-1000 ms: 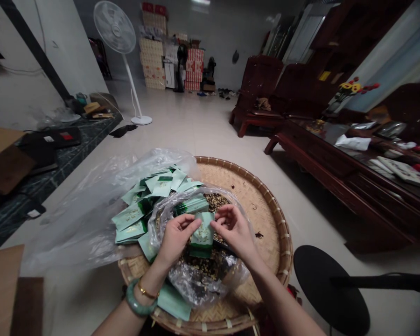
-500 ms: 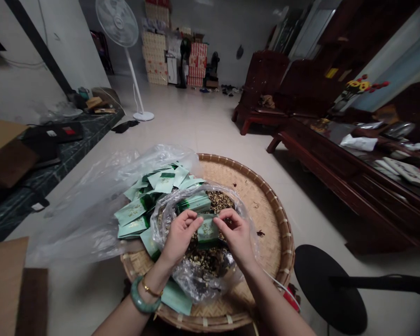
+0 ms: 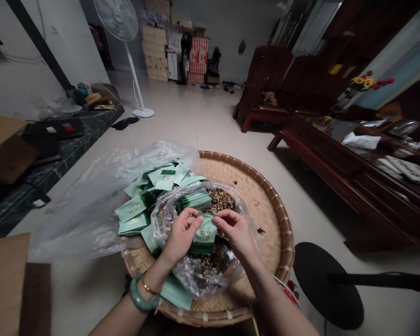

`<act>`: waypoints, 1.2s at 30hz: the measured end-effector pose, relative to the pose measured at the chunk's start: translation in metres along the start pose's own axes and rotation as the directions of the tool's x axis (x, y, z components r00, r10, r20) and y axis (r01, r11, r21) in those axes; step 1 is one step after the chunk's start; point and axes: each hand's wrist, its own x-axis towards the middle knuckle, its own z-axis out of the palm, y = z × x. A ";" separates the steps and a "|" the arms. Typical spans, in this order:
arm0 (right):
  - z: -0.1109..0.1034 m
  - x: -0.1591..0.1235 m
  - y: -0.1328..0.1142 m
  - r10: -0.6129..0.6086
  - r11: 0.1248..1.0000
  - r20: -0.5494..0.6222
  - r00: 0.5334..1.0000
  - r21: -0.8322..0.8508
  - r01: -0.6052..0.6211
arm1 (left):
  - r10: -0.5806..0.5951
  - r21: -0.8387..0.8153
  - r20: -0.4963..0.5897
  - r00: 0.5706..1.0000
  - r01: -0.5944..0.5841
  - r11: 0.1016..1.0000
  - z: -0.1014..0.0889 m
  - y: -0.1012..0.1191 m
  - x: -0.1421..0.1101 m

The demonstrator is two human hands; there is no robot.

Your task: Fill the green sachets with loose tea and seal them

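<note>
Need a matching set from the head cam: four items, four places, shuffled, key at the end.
Items:
1. jade bangle
2. green sachet
3. loose dried leaves
4. pedestal fan

Places:
A. on the floor, beyond the round woven tray
B. inside the clear plastic bag
C. around the left wrist
D. between the left hand and right hand

Pairs: 1-C, 2-D, 3-B, 4-A

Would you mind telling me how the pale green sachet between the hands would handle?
The pale green printed sachet looks light and thin, since the left hand and right hand pinch it with fingertips alone. Its faintly glossy film may prove slippery in a loose grip.
</note>
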 end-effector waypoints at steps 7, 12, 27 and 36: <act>0.001 -0.004 -0.001 -0.130 0.985 -0.055 0.990 -0.120 0.123 | 0.021 0.112 -0.023 1.000 -0.018 0.994 0.001 0.007 0.003; -0.001 -0.001 -0.002 -0.065 0.973 0.047 0.997 -0.220 0.074 | 0.014 0.133 -0.049 0.999 -0.008 0.991 -0.001 0.005 0.005; 0.000 0.005 -0.003 -0.043 0.978 0.082 0.996 -0.200 0.059 | -0.374 -0.091 0.222 0.900 0.401 0.912 -0.004 -0.001 0.002; -0.004 0.008 -0.007 -0.053 0.965 0.110 0.993 -0.249 0.079 | -0.367 -0.080 0.221 0.904 0.392 0.917 -0.006 -0.002 0.003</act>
